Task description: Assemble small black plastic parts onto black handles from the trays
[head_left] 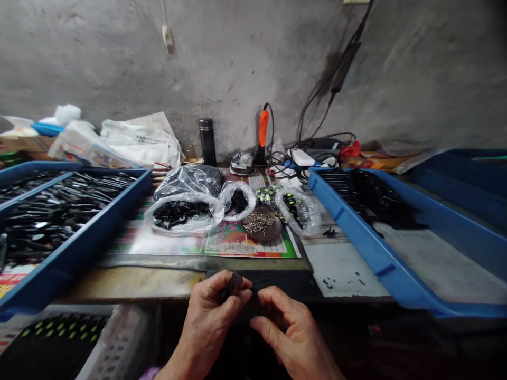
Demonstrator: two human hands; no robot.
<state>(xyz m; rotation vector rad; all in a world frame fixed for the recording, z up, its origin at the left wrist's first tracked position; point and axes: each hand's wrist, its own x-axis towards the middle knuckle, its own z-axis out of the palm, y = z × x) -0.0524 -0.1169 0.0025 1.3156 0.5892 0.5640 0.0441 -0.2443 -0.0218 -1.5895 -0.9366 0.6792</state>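
Just past the front edge of the bench, my left hand (216,311) pinches a small black part (234,282) between thumb and fingers. Its exact kind is hard to make out, as the fingers cover much of it. Close on the right is my right hand (289,327), its fingers curled toward the same spot. A dark bit (254,293) shows at its index fingertip; against the dark background I cannot tell whether it belongs to the left hand's part. Beyond the hands, a round dish (273,232) holds many small metal screws (257,222).
Plastic bags of black parts (182,212) and black-and-green parts (295,208) lie mid-bench. A blue tray (99,221) of black pieces stands left, another blue tray (364,258) right. Behind are a black flask (207,141), an orange-handled tool (263,127) and cables (303,121).
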